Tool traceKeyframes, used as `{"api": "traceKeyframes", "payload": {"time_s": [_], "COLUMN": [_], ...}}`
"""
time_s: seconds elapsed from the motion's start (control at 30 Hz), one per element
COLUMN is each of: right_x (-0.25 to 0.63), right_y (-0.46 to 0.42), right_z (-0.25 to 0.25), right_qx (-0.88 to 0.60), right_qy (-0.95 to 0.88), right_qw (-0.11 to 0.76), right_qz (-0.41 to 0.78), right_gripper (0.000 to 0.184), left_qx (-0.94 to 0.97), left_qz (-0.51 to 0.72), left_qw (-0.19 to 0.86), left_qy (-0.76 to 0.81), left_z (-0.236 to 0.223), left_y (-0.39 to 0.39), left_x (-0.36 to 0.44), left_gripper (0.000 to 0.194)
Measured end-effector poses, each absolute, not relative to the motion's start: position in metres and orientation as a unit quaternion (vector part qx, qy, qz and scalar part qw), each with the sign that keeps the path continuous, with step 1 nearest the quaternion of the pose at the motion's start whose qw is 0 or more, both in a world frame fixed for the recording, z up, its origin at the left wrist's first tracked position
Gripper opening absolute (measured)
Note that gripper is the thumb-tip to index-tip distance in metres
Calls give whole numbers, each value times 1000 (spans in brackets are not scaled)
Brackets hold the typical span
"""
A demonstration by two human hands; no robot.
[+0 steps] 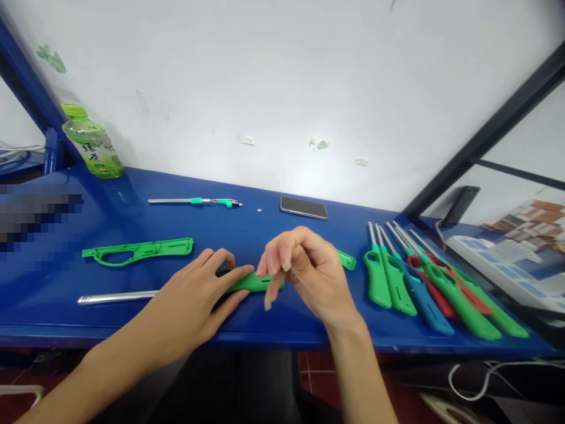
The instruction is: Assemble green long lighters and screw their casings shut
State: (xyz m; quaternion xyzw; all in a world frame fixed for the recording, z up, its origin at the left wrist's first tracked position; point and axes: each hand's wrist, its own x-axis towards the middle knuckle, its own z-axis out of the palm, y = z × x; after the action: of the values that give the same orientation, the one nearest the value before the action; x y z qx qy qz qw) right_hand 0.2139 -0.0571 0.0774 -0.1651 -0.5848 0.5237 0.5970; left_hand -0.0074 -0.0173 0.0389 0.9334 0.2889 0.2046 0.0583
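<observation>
My left hand (212,288) is closed around the green handle of a long-nosed gas lighter (256,282), which lies along the table. The lighter's metal tube (117,297) sticks out to the left, past my wrist. Above the handle's right end is my right hand (306,268), fingers curled and thumb pressed against them; whatever they may pinch is hidden. Behind my right hand, a green shell piece (346,259) shows in part. An open green handle half (143,252) lies to the left. Farther back rests a metal tube with teal trigger parts (194,201).
Several finished lighters (401,282) in green, blue and red lie side by side at the right. A phone (303,207) is near the wall, with a tiny white scrap (259,210) to its left. A tea bottle (93,144) stands at the back left of the blue table (282,330).
</observation>
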Motion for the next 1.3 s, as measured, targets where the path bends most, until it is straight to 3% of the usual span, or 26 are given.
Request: {"api": "traceKeyframes", "payload": {"time_s": [0.2,0.37,0.53,0.8,1.03,1.3], "right_x": [196,207,222,248,254,249], "right_y": [-55,-52,-50,-61,-75,-71], "right_z": [76,82,86,89,102,93], "right_qx": [-197,-190,-283,-466,-486,-487], "right_qy": [-579,-510,-476,-619,-609,-643], "right_qw": [588,664,696,568,606,560], "right_qz": [530,512,457,278,159,188], "right_gripper": [24,20,17,14,6,7], "left_qx": [932,932,928,927,927,928], "left_qz": [228,209,208,206,196,194], "left_qw": [43,36,39,42,48,49], "left_qy": [278,294,306,311,317,315], "left_z": [41,41,39,39,39,36], "left_y": [-18,-18,-18,-18,-17,-15], "left_x": [-6,-6,-7,-8,-8,-8], "left_gripper": [29,39,42,42,45,45]}}
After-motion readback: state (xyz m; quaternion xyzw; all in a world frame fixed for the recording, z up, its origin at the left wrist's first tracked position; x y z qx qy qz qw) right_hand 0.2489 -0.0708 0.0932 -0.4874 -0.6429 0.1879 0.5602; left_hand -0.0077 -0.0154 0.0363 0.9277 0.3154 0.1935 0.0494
